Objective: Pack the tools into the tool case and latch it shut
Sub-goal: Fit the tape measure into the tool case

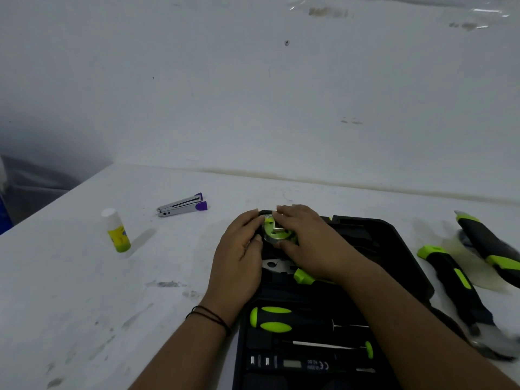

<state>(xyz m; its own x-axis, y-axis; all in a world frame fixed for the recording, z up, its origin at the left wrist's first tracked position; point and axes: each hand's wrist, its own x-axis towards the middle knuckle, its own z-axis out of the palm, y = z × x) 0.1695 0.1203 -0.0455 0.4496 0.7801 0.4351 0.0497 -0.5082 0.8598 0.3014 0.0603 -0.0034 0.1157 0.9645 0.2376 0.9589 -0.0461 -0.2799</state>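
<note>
Two forearms: reach forward over the open tool case (394,235), a moulded black plastic tray on the scuffed white table (84,305).
Nearest slots: a slim black tester (304,363), then a screwdriver (284,319) with a ribbed black-and-green grip.
Beside case, right: a hammer (455,285) and a blurred black-green tool (489,246).
Left hand (242,254): fingers curled on the rim of a round green-and-metal tape measure (274,230) at the case's far corner.
Right hand (306,237): fingers arched over the same disc, pressing it.
Farther left: an upright glue stick (116,230) and a chrome stapler (183,206) with purple tips.
</note>
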